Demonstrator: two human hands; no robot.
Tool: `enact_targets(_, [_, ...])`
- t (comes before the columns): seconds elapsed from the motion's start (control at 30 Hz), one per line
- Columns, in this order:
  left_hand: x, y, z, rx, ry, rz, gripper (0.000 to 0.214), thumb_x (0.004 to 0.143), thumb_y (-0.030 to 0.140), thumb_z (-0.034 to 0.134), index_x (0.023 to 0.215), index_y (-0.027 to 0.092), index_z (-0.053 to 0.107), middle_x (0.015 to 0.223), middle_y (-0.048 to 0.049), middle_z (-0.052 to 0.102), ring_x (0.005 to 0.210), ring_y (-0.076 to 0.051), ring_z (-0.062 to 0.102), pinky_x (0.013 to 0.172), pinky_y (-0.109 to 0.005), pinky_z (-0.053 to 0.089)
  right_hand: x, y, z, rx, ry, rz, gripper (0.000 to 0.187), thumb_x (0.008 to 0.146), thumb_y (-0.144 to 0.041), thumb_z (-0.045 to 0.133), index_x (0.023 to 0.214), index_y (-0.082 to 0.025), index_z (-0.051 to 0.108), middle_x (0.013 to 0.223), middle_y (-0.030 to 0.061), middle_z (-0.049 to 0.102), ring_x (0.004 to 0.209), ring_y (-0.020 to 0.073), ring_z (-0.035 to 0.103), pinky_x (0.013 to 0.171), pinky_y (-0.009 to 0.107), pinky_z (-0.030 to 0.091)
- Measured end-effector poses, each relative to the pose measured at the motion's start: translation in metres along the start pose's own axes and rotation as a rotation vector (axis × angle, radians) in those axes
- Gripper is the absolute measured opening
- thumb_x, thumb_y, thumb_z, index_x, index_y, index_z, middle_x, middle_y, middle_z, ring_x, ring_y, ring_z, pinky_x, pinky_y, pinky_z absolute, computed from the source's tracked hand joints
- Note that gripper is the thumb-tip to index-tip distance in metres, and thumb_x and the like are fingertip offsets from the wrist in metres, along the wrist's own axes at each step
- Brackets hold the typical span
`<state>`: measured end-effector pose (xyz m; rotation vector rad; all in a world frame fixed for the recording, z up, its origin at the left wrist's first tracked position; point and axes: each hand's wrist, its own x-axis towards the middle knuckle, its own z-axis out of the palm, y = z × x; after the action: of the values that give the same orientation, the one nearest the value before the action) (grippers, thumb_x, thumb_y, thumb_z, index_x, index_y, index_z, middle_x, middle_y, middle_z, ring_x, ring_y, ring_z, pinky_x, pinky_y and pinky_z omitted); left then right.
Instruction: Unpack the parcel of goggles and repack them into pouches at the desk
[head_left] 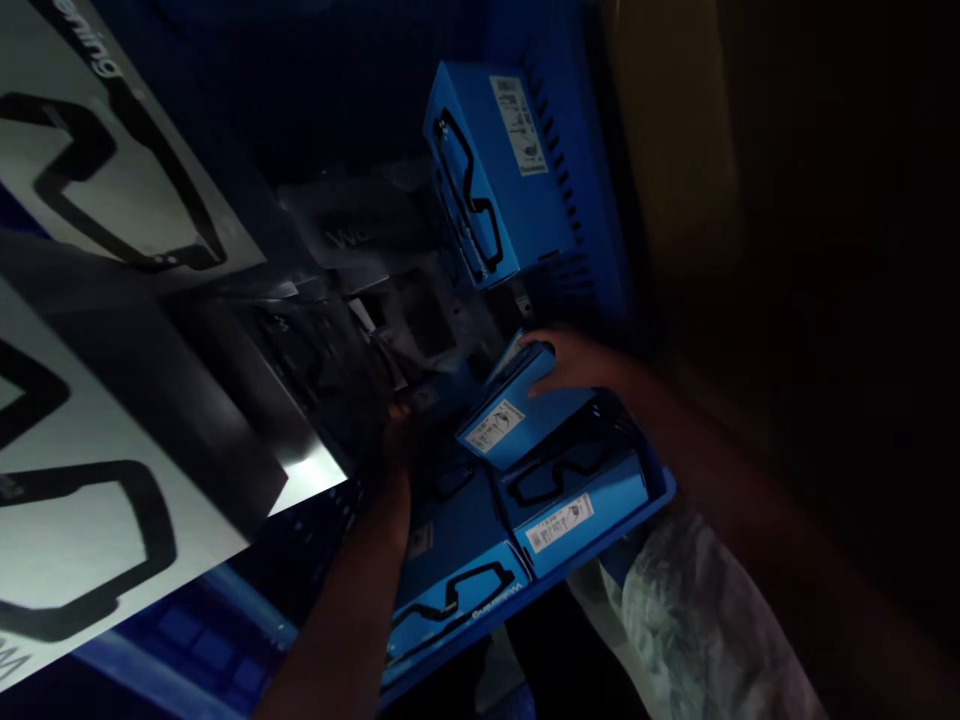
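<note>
My right hand (571, 362) is closed over the top edge of a tilted blue box (536, 400) with a white label, thumb on one side and fingers on the other. My left hand (397, 425) reaches into the dark middle of a blue plastic crate (664, 490); its fingers are too dark to make out. Under the tilted box lies another blue box (581, 505) with a black outline drawing and a label. Beside it, near my left forearm, sits a larger blue box (461, 540). Clear plastic bags (420, 300) with dark contents lie past my hands.
A tall blue box (517, 180) stands against the slotted crate wall at the far side. White boxes (97, 400) with black outline drawings fill the left, next to an open carton flap (311, 480). A brown surface (675, 130) lies beyond the crate in deep shadow.
</note>
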<state>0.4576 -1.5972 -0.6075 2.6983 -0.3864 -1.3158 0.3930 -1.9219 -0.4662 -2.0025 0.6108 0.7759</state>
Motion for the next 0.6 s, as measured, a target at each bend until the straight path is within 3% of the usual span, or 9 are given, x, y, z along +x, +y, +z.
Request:
enact_targets(0.13, [-0.03, 0.003, -0.014, 0.123, -0.032, 0.023, 0.047, 0.094, 0.019, 0.044, 0.139, 0.008, 0.053, 0.127, -0.0205, 0.064, 0.111, -0.032, 0.063, 0.089, -0.036, 0.052, -0.01, 0.001, -0.002, 0.012, 0.012, -0.028, 0.083, 0.047, -0.04, 0.098, 0.125, -0.026, 0.073, 0.125, 0.0085, 0.063, 0.115, 0.0356, 0.06, 0.102, 0.046, 0.05])
enact_targets(0.27, [-0.075, 0.021, -0.034, 0.257, -0.021, 0.037, 0.054, 0.093, 0.016, 0.04, 0.146, 0.003, 0.043, 0.133, -0.0277, 0.056, 0.095, -0.031, 0.069, 0.075, -0.038, 0.055, -0.009, 0.007, -0.002, -0.007, 0.04, -0.057, 0.086, 0.042, -0.028, 0.1, 0.124, -0.022, 0.074, 0.125, 0.0103, 0.061, 0.118, 0.0365, 0.059, 0.104, 0.047, 0.048])
enact_targets(0.43, [-0.134, 0.028, -0.078, 0.318, 0.005, 0.14, 0.083, 0.077, 0.028, 0.07, 0.149, 0.007, 0.035, 0.136, -0.0232, 0.05, 0.1, -0.032, 0.069, 0.074, -0.039, 0.059, -0.005, 0.017, 0.002, -0.049, 0.125, -0.065, 0.09, 0.042, -0.02, 0.098, 0.128, -0.025, 0.072, 0.136, 0.0099, 0.052, 0.126, 0.0356, 0.055, 0.11, 0.047, 0.045])
enact_targets(0.5, [-0.159, 0.021, -0.096, 0.277, 0.082, 0.171, 0.086, 0.073, 0.034, 0.075, 0.146, 0.009, 0.036, 0.136, -0.0214, 0.05, 0.099, -0.031, 0.068, 0.076, -0.04, 0.06, -0.004, 0.019, 0.002, -0.062, 0.145, -0.06, 0.089, 0.044, -0.021, 0.098, 0.128, -0.025, 0.071, 0.141, 0.0106, 0.049, 0.129, 0.036, 0.053, 0.112, 0.047, 0.043])
enact_targets(0.6, [-0.2, 0.002, -0.12, 0.187, 0.303, 0.236, 0.091, 0.069, 0.04, 0.079, 0.143, 0.009, 0.038, 0.133, -0.022, 0.05, 0.105, -0.034, 0.066, 0.079, -0.043, 0.06, 0.0, 0.021, 0.001, -0.076, 0.146, -0.054, 0.088, 0.047, -0.024, 0.098, 0.131, -0.025, 0.07, 0.141, 0.0114, 0.048, 0.126, 0.0349, 0.055, 0.11, 0.047, 0.045])
